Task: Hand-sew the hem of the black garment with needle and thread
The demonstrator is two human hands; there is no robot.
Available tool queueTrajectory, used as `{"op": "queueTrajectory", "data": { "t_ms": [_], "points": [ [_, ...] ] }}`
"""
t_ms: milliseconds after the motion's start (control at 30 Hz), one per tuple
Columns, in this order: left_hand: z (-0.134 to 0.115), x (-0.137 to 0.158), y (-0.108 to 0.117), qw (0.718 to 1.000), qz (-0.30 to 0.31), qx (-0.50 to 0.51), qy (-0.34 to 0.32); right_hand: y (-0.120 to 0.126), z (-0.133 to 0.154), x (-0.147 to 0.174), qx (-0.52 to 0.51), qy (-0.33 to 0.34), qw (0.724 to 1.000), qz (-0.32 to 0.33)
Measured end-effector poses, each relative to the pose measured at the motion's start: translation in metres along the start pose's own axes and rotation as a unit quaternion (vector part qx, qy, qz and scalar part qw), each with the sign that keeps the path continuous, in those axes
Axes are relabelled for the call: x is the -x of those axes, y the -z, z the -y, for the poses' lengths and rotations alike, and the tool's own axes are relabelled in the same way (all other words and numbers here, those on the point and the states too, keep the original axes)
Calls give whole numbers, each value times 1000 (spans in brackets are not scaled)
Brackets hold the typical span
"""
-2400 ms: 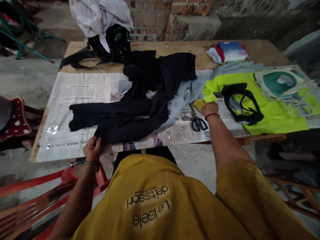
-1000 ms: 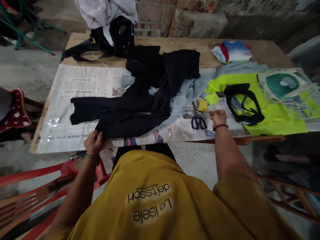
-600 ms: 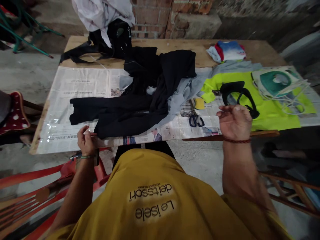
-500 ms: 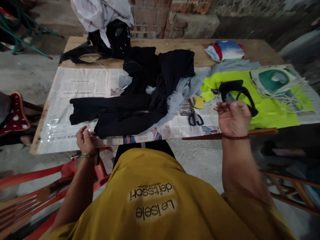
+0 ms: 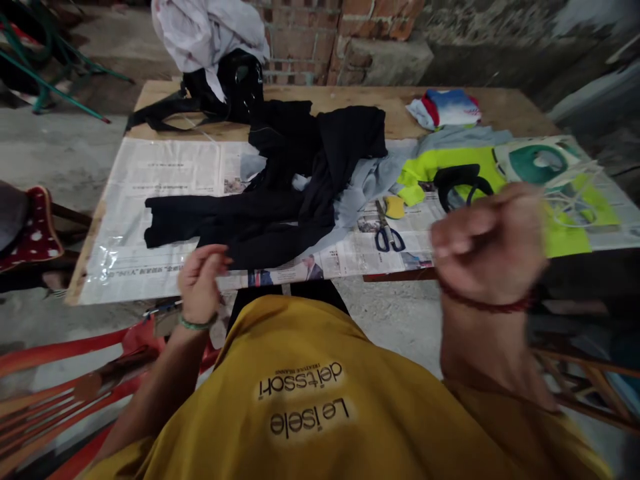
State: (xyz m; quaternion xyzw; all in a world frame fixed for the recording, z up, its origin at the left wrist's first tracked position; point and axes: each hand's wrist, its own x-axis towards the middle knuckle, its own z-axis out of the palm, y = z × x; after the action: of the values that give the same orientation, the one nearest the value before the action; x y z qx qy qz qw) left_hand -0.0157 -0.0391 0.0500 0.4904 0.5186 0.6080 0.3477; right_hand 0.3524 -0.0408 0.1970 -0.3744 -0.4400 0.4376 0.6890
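At the far left, a red polka-dot cushion (image 5: 43,227) is cut off by the edge. Newspaper sheets (image 5: 125,163) carry Chinese print, upside down and too small to read. The left hand (image 5: 201,283) is at the table's near edge, thumb and fingertips drawn close together beside the lower edge of a black garment (image 5: 260,247); I cannot tell whether they pinch anything. The garment sprawls over the newspaper, two long tubes pointing left, its far end bunched; legs or sleeves, I cannot tell. A grey cloth (image 5: 357,183) is partly hidden under it. Below, the wearer's mustard shirt (image 5: 300,460) bears inverted black lettering, apparently "Le isele" and "deitssori", plus a tiny line that is hard to make out. Dark-handled scissors (image 5: 396,240) lie beside a small yellow piece (image 5: 395,207). A folded cloth (image 5: 453,107) in red, white and blue has illegible red markings. The right hand (image 5: 493,243), blurred, is raised with fingers curled in; whether it holds something cannot be told. It partly covers a black strap (image 5: 457,179) and fluorescent yellow fabric (image 5: 570,241). Beyond is a green-and-white iron (image 5: 537,163).
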Motion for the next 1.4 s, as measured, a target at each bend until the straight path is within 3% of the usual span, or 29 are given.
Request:
{"op": "queueTrajectory", "data": {
  "t_ms": [67, 133, 233, 367, 467, 667, 767, 833, 933, 1067, 1233, 1400],
  "points": [
    [-16, 12, -34, 986, 154, 57, 22, -34, -36, 23, -62, -104, 990, 70],
    [-24, 23, -61, 970, 225, 93, 7, -61, -76, 48, -84, -196, 973, 87],
    [-23, 36, -78, 966, 242, 94, 20, -81, -121, 80, -84, -256, 959, 84],
    [-16, 43, -71, 971, 224, 53, 70, -78, -144, 98, -71, -301, 946, 97],
    [-18, 45, -66, 972, 219, 41, 72, -72, -147, 98, -43, -306, 944, 119],
    [-28, 36, -65, 976, 218, -5, 10, -68, -148, 96, 52, -251, 951, 172],
    [-26, 34, -73, 968, 243, 37, 56, -67, -141, 93, 6, -266, 944, 196],
    [-22, 38, -84, 940, 283, 132, 136, -67, -133, 87, -61, -281, 940, 185],
    [-18, 46, -99, 875, 347, 247, 230, -66, -120, 71, -136, -275, 942, 136],
    [-25, 49, -99, 838, 413, 204, 293, -56, -108, 47, -138, -256, 953, 87],
    [-34, 38, -82, 874, 344, 143, 312, -27, -108, 32, -131, -245, 960, 30],
    [-31, 34, -66, 893, 326, 87, 299, 4, -112, 23, -122, -249, 961, -12]
  ]
}}
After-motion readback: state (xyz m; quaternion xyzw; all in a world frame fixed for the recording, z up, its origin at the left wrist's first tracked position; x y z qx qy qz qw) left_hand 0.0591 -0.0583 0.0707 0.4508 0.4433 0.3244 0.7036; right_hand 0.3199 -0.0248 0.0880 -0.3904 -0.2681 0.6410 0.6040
